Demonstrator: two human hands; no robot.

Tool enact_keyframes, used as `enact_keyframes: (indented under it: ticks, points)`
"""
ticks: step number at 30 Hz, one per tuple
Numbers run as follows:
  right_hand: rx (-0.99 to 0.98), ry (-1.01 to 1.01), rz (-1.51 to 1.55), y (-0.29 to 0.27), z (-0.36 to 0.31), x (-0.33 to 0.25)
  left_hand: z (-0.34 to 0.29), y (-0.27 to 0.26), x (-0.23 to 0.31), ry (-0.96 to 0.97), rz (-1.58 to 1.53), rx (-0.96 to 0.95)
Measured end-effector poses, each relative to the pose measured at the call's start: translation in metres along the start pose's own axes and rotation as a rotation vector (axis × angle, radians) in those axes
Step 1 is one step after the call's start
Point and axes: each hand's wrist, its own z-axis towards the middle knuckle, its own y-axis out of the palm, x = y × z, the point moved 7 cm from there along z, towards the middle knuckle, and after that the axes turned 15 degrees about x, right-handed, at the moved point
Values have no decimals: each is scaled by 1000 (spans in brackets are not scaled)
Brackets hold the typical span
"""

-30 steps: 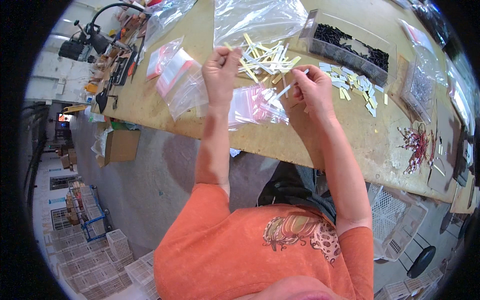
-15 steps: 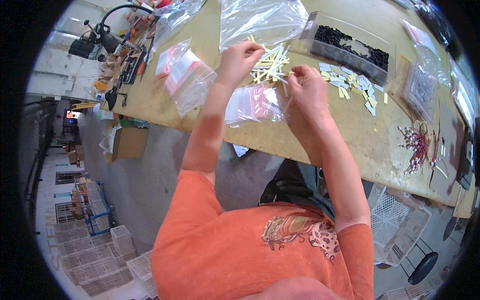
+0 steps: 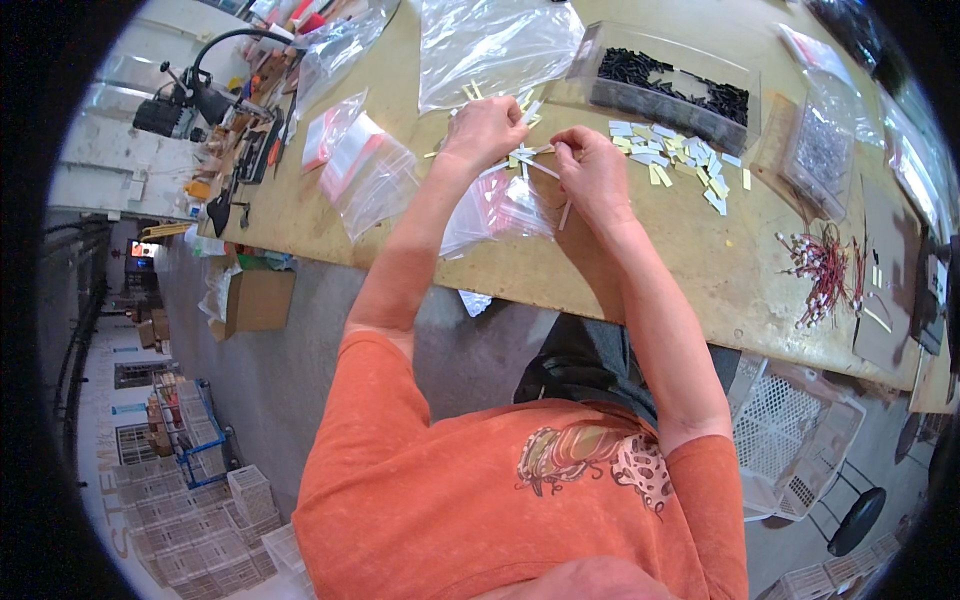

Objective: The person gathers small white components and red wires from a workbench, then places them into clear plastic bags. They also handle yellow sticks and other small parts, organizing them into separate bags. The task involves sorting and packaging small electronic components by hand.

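My left hand (image 3: 485, 132) is closed in a pinch over a loose pile of pale yellow and white strips (image 3: 531, 100), and covers much of it. Whether its fingertips hold one of the strips is too small to tell. Just to the right, my right hand (image 3: 594, 176) pinches with thumb and forefinger at the end of a thin pale strip (image 3: 543, 150). Below both hands lie clear zip bags with pink edges (image 3: 495, 210). Short white and yellow pieces (image 3: 680, 157) are scattered to the right of my right hand.
A clear plastic box (image 3: 668, 105) of small black parts stands at the back. More zip bags (image 3: 365, 170) lie left, and a large clear bag (image 3: 495, 45) lies behind the strips. Red-wired connectors (image 3: 822, 270) are bunched at the right. A white crate (image 3: 795, 435) is below the table.
Both hands have shifted slightly; my left hand has come down over the strip pile and hides more of it. The whole view has moved a little to the right.
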Motion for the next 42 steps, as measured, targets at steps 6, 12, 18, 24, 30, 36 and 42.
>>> enact_keyframes:
  ticks: [6, 12, 18, 24, 30, 36, 42]
  points:
    - [-66, 258, 209, 2, -3, 3, -3, -23, -19, -99, -288, 191]
    - [-81, 229, 183, 0, -2, 0, -5, -16, 2, 42, -18, 103]
    - [-92, 211, 173, 3, -1, 5, -1, 3, -4, 12, -26, 42]
    - [-111, 298, 245, 6, -3, 3, -4, -4, -19, -66, -309, 163]
    - [-106, 291, 271, 9, -1, 10, -4, 4, 3, 88, -34, -37]
    - [-123, 305, 270, 10, -2, 10, -2, 5, -10, -19, -327, -22]
    - [-24, 398, 503, 9, 0, 7, -11, -6, 9, -6, -858, -58]
